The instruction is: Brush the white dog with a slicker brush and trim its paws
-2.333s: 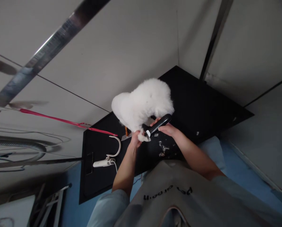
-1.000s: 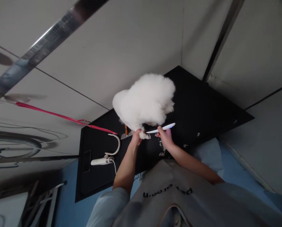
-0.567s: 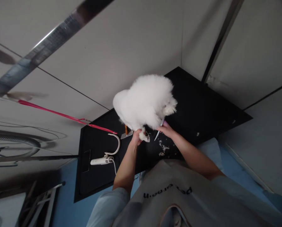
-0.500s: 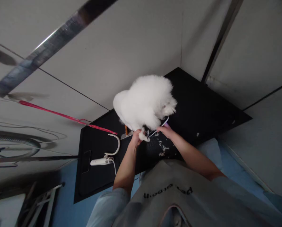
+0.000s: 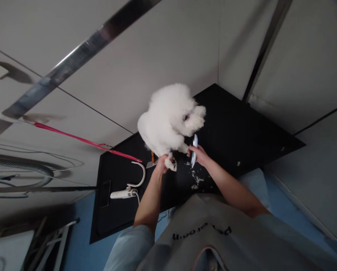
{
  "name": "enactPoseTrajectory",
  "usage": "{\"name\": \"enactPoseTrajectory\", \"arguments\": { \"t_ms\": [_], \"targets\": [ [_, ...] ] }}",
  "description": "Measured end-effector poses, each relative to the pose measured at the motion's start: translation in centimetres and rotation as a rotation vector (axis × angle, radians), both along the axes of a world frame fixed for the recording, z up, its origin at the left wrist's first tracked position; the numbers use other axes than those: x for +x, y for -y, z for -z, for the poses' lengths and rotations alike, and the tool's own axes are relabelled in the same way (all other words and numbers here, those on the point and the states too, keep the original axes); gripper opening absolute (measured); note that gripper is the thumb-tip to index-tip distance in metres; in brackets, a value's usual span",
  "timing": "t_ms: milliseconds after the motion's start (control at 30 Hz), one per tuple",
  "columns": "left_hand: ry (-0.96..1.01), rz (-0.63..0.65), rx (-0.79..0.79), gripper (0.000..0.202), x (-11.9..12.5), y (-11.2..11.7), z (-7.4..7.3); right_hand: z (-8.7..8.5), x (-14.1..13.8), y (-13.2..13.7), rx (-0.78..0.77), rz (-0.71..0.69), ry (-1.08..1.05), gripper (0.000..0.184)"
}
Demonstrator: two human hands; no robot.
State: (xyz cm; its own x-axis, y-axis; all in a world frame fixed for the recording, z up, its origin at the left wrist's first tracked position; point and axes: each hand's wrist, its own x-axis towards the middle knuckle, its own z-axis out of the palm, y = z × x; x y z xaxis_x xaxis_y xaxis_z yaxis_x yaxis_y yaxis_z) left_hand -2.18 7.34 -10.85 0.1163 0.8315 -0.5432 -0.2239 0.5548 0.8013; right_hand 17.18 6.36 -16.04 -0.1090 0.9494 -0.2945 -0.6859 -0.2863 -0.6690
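A fluffy white dog (image 5: 168,116) is on the black grooming table (image 5: 236,128), its head toward the right. My left hand (image 5: 160,164) is closed around one of its paws (image 5: 171,163), which pokes out past my fingers. In my right hand (image 5: 199,155) is a slim white and blue clipper (image 5: 194,150), held upright beside the dog's other front leg (image 5: 183,147). The clipper's blade end is too small to make out. Tufts of cut white fur (image 5: 195,178) lie on the table below my hands.
A white device with a curved arm (image 5: 124,193) and a dark phone-like slab (image 5: 105,193) lie on the table's left part. A red leash (image 5: 86,141) stretches from the metal bar (image 5: 80,56) to the table. Behind stands a pale wall (image 5: 168,45).
The clipper has turned from slanting near the paw to upright, apart from it. The dog's head has lowered and turned, showing an eye. My left hand still holds the paw.
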Motion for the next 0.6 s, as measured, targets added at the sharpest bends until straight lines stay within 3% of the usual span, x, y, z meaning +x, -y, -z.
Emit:
{"name": "enactPoseTrajectory", "arguments": {
  "t_ms": [100,200,367,500,600],
  "targets": [
    [-0.008,-0.005,0.040,0.013,-0.5,-0.4,-0.3,1.3,0.9,-1.1,-0.172,0.010,-0.141,0.021],
    [0.003,-0.010,0.051,0.010,-1.2,-0.6,-0.5,2.2,1.3,-2.2,-0.212,-0.028,-0.190,0.015],
    [0.026,-0.006,0.030,0.011,-2.1,-1.0,-0.7,2.7,0.0,-4.2,-0.309,0.030,-0.141,0.027],
    [0.009,0.000,0.037,0.009,-2.1,-1.6,-0.7,3.3,-0.5,-5.4,-0.292,0.001,-0.202,0.016],
    [-0.021,-0.006,0.064,0.005,-2.2,-2.0,-0.5,3.8,-0.4,-6.1,-0.297,0.015,-0.166,0.023]
  ]
}}
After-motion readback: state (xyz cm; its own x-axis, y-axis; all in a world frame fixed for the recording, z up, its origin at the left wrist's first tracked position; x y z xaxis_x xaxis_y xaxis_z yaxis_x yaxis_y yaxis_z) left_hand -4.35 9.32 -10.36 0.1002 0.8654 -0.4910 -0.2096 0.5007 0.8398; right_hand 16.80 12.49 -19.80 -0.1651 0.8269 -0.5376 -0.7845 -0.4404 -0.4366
